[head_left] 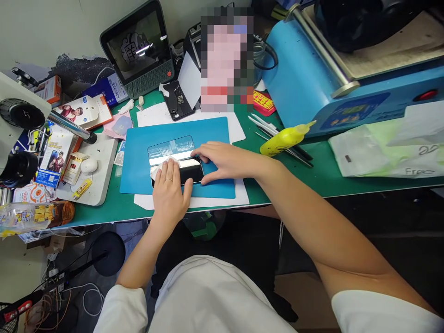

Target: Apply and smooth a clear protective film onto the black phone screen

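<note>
A black-screened phone lies on a blue mat. My left hand rests flat over its left part, fingers together on a crumpled white wipe pressed against the screen. My right hand holds the phone's right end between thumb and fingers. Just behind the phone, a clear, dark-edged glass panel with rounded corners reflects light. Whether it touches the phone I cannot tell.
A yellow squeeze bottle lies over tweezers at right, before a blue machine. Behind the mat are a black phone back and a smart display. A microscope stand base and drink bottle are left.
</note>
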Motion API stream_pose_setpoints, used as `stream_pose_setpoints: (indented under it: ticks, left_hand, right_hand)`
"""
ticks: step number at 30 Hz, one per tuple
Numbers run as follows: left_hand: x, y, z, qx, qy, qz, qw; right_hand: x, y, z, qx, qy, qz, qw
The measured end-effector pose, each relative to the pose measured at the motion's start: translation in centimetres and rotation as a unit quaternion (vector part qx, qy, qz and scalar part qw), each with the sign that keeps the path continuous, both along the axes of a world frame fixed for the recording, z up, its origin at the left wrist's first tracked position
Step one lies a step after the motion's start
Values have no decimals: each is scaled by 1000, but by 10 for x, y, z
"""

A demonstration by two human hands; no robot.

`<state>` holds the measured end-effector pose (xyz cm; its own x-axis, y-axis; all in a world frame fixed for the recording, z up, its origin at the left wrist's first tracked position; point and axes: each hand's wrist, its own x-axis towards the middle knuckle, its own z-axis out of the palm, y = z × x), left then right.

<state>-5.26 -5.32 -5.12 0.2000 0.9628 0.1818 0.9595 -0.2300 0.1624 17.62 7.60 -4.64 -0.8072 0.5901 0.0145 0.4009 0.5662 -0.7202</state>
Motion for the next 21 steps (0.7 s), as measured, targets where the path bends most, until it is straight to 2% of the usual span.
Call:
stream_pose_setpoints:
  ticks: [5,10,15,21]
  left_hand:
    - [26,5,-3,-17,-9,-9,1000]
    - [46,11,2,-54,15,-42,998]
    - [50,14,7,-68,18,-67,995]
    - [49,7,4,-51,11,-76,996]
  right_hand:
    - [0,1,-4,11,6,0,1000]
    - [0,1,-8,30,14,10,999]
    - [-1,1,-10,26,13,4,1000]
    - [-1,2,-10,35,20,7,999]
